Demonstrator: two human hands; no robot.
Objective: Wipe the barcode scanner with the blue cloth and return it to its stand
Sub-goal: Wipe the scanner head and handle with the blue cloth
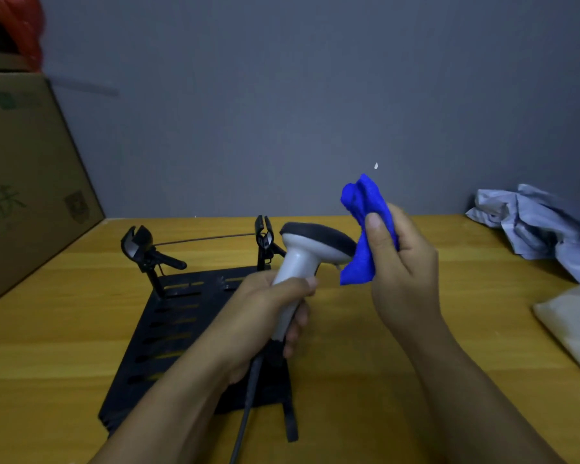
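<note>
- scanner [310, 251]: grey-white, dark-rimmed head, upright off the table, grip held in a fist, dark cable hanging below
- cloth [365, 236]: bright blue, bunched, pressed to the head's right end
- stand [168, 316]: black slotted plate, two clamp posts at the back, flat on the table

Smooth grey plastic scanner [302, 259], soft blue cloth [365, 229], matt wooden table [349, 380].

"肤" on cardboard box [31, 182]
</note>
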